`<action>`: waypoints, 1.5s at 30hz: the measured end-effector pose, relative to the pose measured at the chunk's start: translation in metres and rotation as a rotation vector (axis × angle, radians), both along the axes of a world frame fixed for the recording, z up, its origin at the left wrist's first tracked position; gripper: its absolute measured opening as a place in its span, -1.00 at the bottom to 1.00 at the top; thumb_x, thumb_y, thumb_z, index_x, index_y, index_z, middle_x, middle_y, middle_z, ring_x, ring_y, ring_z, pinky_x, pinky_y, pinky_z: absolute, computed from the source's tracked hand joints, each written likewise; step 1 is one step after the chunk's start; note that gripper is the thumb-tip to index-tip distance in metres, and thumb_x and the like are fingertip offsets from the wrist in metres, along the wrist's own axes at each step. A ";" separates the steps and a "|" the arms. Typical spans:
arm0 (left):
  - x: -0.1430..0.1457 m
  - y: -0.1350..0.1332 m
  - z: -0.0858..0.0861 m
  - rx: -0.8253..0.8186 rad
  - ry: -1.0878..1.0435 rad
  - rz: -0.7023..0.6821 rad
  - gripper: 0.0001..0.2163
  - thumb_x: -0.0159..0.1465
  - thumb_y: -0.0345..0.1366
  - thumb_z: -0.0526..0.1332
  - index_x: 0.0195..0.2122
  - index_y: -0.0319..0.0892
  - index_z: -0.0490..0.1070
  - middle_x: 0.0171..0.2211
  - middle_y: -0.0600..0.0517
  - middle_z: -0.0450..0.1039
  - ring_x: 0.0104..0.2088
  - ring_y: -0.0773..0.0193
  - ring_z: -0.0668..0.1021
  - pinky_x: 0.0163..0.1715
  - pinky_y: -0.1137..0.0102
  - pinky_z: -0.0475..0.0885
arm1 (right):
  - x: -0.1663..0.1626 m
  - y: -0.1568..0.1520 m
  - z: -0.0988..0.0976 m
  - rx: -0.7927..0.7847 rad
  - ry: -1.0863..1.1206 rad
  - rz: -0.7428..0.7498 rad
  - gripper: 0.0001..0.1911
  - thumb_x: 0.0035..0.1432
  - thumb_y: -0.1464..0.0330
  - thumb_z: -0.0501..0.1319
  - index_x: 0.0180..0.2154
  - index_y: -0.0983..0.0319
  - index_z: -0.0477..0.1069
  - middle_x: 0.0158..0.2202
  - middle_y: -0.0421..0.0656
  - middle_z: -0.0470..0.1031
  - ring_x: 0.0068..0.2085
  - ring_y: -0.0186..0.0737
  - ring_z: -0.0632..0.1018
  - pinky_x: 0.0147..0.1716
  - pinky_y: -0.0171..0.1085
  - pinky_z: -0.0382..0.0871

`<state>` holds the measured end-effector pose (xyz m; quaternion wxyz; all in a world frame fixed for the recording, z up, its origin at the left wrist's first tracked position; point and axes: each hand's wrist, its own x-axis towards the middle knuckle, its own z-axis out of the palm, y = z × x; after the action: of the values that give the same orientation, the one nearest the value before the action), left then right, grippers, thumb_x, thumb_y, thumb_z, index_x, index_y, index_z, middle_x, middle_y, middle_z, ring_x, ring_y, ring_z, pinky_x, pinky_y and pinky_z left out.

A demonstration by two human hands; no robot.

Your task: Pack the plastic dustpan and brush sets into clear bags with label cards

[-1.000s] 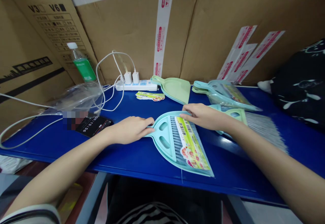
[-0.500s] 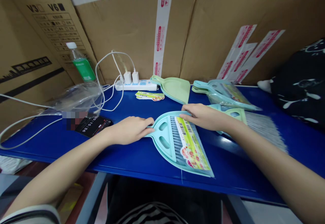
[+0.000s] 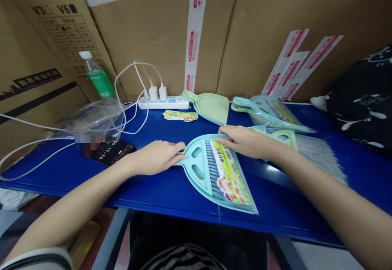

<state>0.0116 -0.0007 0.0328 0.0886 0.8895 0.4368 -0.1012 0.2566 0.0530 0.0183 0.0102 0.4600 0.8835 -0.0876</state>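
Observation:
A light blue dustpan (image 3: 192, 183) lies on the table in front of me, with a matching brush (image 3: 202, 161) nested in it. Across the grey bristles lies a yellow-green printed label card (image 3: 229, 172). My left hand (image 3: 157, 157) is closed round the handles at the left end, which it mostly hides. At the pan's far right edge, my right hand (image 3: 241, 139) grips the rim, thumb on the near side; its other fingertips are hidden. Just beyond my right wrist lie loose brushes, one with a pale green head (image 3: 289, 138) and grey bristles (image 3: 321, 155).
Behind are green and blue stacked dustpans (image 3: 211, 105) and a bagged dustpan set (image 3: 272, 112). Label cards (image 3: 180, 115) lie near a power strip (image 3: 165, 103) with white cables. A phone (image 3: 113, 151), clear plastic bag (image 3: 92, 119) and bottle (image 3: 99, 78) are left. Cardboard (image 3: 153, 37) walls the back.

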 end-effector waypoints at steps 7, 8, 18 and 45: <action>0.000 0.000 -0.002 0.017 0.002 -0.013 -0.80 0.43 -0.18 -0.09 -0.26 -0.13 0.20 -0.42 0.07 0.43 -0.40 0.21 0.52 -0.43 0.40 0.27 | 0.001 0.000 -0.001 0.021 -0.029 0.007 -0.73 0.30 0.22 -0.10 -0.39 0.17 0.23 -0.32 -0.06 0.47 -0.31 -0.13 0.51 -0.35 -0.22 0.29; 0.000 0.000 -0.002 0.023 0.003 -0.015 -0.80 0.42 -0.18 -0.09 -0.26 -0.13 0.20 -0.42 0.07 0.43 -0.40 0.21 0.52 -0.43 0.40 0.27 | 0.000 0.000 -0.001 0.016 -0.035 0.003 -0.73 0.30 0.22 -0.10 -0.38 0.17 0.23 -0.31 -0.06 0.47 -0.30 -0.12 0.51 -0.35 -0.21 0.29; -0.001 0.000 -0.003 0.036 0.001 -0.025 -0.78 0.43 -0.16 -0.10 -0.27 -0.13 0.19 -0.43 0.07 0.42 -0.42 0.21 0.51 -0.45 0.40 0.26 | 0.000 -0.001 -0.001 0.036 -0.063 0.003 -0.73 0.32 0.24 -0.10 -0.36 0.18 0.25 -0.31 -0.06 0.48 -0.29 -0.11 0.52 -0.35 -0.22 0.29; -0.001 -0.001 -0.004 0.049 0.028 -0.030 -0.76 0.43 -0.14 -0.13 -0.23 -0.14 0.21 -0.42 0.05 0.44 -0.41 0.19 0.52 -0.45 0.38 0.26 | -0.004 -0.005 0.002 0.042 -0.098 -0.003 -0.72 0.32 0.26 -0.13 -0.32 0.20 0.27 -0.28 -0.02 0.48 -0.29 -0.10 0.53 -0.34 -0.21 0.29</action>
<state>0.0105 -0.0018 0.0291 0.0592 0.8963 0.4269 -0.1041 0.2530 0.0484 0.0198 0.0435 0.4652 0.8829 -0.0465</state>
